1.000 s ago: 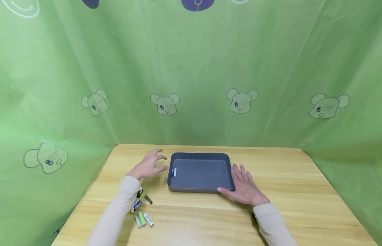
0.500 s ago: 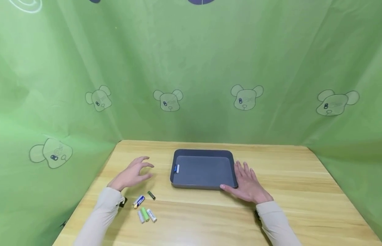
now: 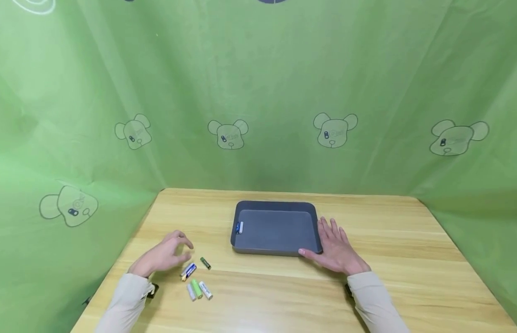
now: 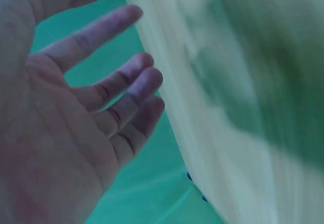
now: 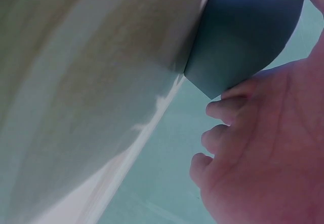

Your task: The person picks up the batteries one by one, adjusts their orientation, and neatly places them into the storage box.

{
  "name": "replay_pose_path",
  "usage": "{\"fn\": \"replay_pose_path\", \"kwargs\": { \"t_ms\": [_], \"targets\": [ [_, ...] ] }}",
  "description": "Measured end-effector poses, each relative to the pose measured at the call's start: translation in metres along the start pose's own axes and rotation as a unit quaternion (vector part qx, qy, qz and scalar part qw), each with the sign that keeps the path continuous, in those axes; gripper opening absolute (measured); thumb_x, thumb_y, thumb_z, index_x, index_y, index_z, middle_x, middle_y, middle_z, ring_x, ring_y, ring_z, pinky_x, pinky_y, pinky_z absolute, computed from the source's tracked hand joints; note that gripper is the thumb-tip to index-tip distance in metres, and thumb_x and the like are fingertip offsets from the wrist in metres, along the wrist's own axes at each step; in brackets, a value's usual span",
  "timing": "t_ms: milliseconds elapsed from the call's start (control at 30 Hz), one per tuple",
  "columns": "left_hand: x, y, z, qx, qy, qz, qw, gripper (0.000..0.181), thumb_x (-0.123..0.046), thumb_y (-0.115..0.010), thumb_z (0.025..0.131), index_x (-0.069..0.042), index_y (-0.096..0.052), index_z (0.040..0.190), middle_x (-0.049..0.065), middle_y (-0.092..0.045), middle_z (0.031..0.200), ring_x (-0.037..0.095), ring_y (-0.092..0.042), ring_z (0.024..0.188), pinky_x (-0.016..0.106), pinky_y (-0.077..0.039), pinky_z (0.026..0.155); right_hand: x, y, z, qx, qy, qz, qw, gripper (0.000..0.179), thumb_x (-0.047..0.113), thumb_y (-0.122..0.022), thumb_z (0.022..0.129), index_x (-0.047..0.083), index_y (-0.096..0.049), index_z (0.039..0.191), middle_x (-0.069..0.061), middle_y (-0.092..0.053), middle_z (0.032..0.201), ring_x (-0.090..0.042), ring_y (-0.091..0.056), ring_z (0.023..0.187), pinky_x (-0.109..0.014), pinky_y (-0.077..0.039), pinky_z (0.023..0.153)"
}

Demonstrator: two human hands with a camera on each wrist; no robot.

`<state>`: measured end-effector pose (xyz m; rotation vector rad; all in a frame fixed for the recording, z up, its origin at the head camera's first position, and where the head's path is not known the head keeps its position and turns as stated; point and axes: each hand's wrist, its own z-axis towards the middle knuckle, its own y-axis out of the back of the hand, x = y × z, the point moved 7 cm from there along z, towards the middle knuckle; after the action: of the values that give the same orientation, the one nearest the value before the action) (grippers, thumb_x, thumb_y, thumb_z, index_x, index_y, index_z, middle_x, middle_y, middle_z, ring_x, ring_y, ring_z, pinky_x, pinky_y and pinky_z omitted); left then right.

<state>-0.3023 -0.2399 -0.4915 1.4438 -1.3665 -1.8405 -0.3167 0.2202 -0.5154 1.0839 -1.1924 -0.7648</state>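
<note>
My left hand (image 3: pixel 165 253) hovers just left of a loose group of batteries, fingers slightly bent and holding nothing; its palm (image 4: pixel 55 133) shows bare in the left wrist view. Nearest to it lie a blue-and-silver battery pair (image 3: pixel 189 271) and a dark green battery (image 3: pixel 205 263). Closer to the front are a green battery (image 3: pixel 197 288), a white one (image 3: pixel 206 290) and a grey one (image 3: pixel 191 292). My right hand (image 3: pixel 335 247) rests with spread fingers against the right side of a dark grey tray (image 3: pixel 279 252), thumb at its front corner. Inside the tray's left end lie two batteries (image 3: pixel 239 227), blue and white.
The wooden table (image 3: pixel 258 296) carries the tray near its middle. Green curtains (image 3: pixel 279 92) with bear-head drawings hang behind the table and at both sides.
My left hand has moved from beside the tray's left edge back toward the near left, to the loose batteries. The right hand stays at the tray. The head view has shifted slightly.
</note>
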Motion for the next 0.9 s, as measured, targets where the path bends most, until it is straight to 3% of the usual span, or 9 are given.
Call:
{"fn": "replay_pose_path", "kwargs": {
  "t_ms": [100,233,367,600,900],
  "targets": [
    [-0.001,-0.005,-0.005,0.019,-0.007,-0.009,0.9998,0.041,-0.013,-0.075,0.084,-0.013,-0.071,0.125,0.022,-0.050,0.144,0.045,-0.045,0.136,0.072,-0.041,0.111,-0.001,0.001,0.000,0.001,-0.003,0.002,1.0000,0.119,0.077,-0.053,0.090,-0.009,-0.010,0.161,-0.029,-0.008,0.171,-0.053,-0.003,0.158,-0.069,-0.004,0.128],
    [-0.001,-0.011,-0.011,0.050,-0.015,-0.021,0.9984,0.057,-0.009,-0.077,0.076,-0.018,-0.069,0.131,0.026,-0.034,0.162,0.053,-0.029,0.148,0.081,-0.029,0.113,-0.002,0.003,0.000,0.002,-0.007,0.003,1.0000,0.119,0.077,-0.053,0.090,-0.008,-0.010,0.161,-0.029,-0.007,0.172,-0.052,-0.002,0.158,-0.068,-0.004,0.128],
    [-0.001,-0.017,-0.015,0.072,-0.022,-0.025,0.9968,0.064,-0.007,-0.079,0.071,-0.021,-0.069,0.132,0.026,-0.025,0.168,0.055,-0.020,0.152,0.084,-0.022,0.113,-0.002,0.003,0.000,0.002,-0.007,0.002,1.0000,0.119,0.077,-0.053,0.090,-0.008,-0.010,0.162,-0.028,-0.007,0.172,-0.053,-0.002,0.158,-0.069,-0.004,0.128],
    [-0.003,-0.020,-0.019,0.076,-0.023,-0.017,0.9967,0.065,-0.004,-0.080,0.066,-0.024,-0.073,0.127,0.026,-0.026,0.168,0.056,-0.021,0.152,0.084,-0.021,0.114,0.000,0.004,-0.001,0.003,-0.007,0.006,1.0000,0.119,0.076,-0.054,0.090,-0.008,-0.010,0.161,-0.028,-0.008,0.172,-0.053,-0.003,0.158,-0.069,-0.005,0.128],
    [-0.007,-0.021,-0.017,0.059,-0.038,0.006,0.9975,0.052,-0.015,-0.089,0.067,-0.025,-0.077,0.116,0.025,-0.033,0.165,0.054,-0.028,0.151,0.081,-0.024,0.115,-0.001,0.002,-0.002,-0.005,-0.002,0.002,1.0000,0.119,0.077,-0.054,0.090,-0.009,-0.012,0.161,-0.029,-0.010,0.171,-0.053,-0.004,0.158,-0.069,-0.006,0.128]
  ]
}}
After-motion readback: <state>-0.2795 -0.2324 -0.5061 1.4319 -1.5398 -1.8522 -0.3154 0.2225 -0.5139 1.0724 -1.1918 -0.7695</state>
